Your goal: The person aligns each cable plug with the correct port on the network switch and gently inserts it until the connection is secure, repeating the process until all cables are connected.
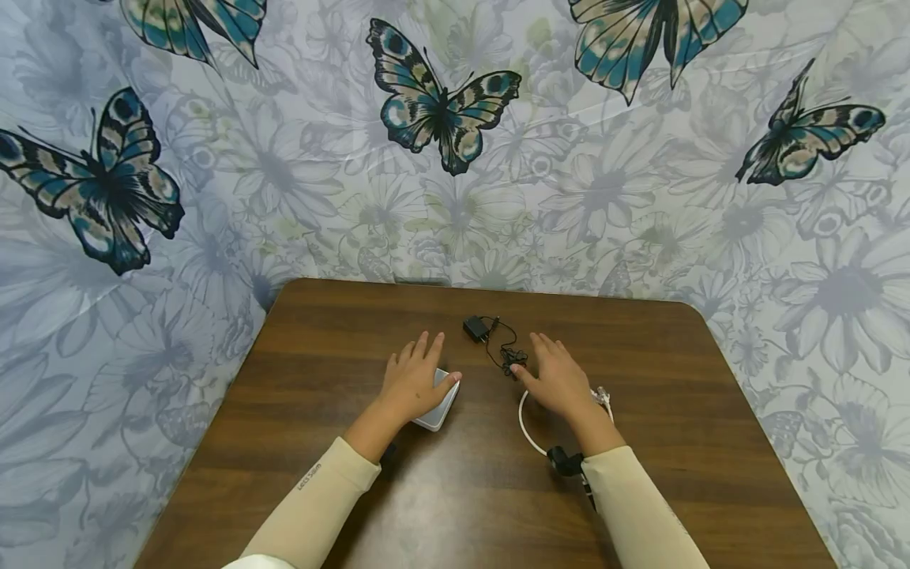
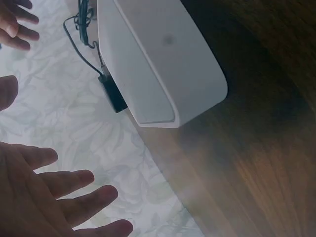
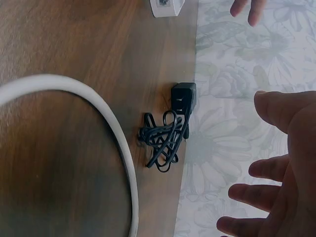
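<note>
My left hand [image 1: 412, 389] hovers with fingers spread over a white box-shaped device [image 1: 442, 409], partly hiding it. The left wrist view shows the device's pale top and rounded side, with the left fingers apart from it. A socket shows on its end in the right wrist view. My right hand [image 1: 558, 381] is also spread, holding nothing, above a looped white cable [image 1: 524, 423]. Just beyond its thumb lies a black power adapter [image 1: 475, 329] with its thin cord [image 1: 513, 359] bunched up. Part of the white cable is hidden beneath the right hand and wrist.
Everything lies on a brown wooden table [image 1: 675, 498] with rounded far corners. Behind it hangs a floral cloth [image 1: 604, 197] printed with butterflies. A black strap [image 1: 565, 461] is at the right wrist, and clear connector ends [image 1: 602, 397] show beside that hand.
</note>
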Motion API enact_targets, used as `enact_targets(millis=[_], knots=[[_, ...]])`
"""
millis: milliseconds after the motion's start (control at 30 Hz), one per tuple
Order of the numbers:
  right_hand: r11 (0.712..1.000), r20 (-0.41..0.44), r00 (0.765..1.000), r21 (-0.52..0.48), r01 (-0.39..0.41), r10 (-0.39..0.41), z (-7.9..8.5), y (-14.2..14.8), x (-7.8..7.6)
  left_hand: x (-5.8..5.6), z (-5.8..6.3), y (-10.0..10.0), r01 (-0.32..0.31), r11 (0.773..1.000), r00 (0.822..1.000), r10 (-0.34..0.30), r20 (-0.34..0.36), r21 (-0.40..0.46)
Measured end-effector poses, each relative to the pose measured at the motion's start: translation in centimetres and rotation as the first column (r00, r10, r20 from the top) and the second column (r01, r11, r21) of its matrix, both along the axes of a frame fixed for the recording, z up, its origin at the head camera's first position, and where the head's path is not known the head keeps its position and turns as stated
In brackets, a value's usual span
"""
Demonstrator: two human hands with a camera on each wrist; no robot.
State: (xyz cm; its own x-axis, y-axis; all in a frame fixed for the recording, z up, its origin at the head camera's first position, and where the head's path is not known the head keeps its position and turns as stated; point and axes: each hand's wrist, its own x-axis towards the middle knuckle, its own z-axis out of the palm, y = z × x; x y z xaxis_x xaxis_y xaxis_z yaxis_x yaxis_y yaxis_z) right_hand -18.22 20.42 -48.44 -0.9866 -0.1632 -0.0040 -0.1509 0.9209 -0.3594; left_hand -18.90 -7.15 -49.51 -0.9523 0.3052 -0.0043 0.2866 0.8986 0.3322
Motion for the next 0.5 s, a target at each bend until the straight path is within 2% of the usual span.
enact_targets(millis=[133, 333, 500], knots=[[1.000, 0.015, 1.000, -0.012, 0.004, -0.004, -0.38, -0.29, 0.18, 0.01, -0.15, 0.12, 0.011, 1.000, 1.000, -0.011, -0.001, 0.010], [1.000, 0.026, 0.999, -0.008, -0.023, 0.023, -0.77, -0.89, 0.02, 0.27, -0.36, 0.16, -0.006, 1.000, 1.000, 0.006, 0.009, -0.004], [1.000, 0.008, 1.000, -0.001, -0.002, 0.002, -0.83, -0.79, -0.11, -0.17, -0.23, 0.84, 0.027, 1.000, 1.000, -0.027, -0.016, 0.009]])
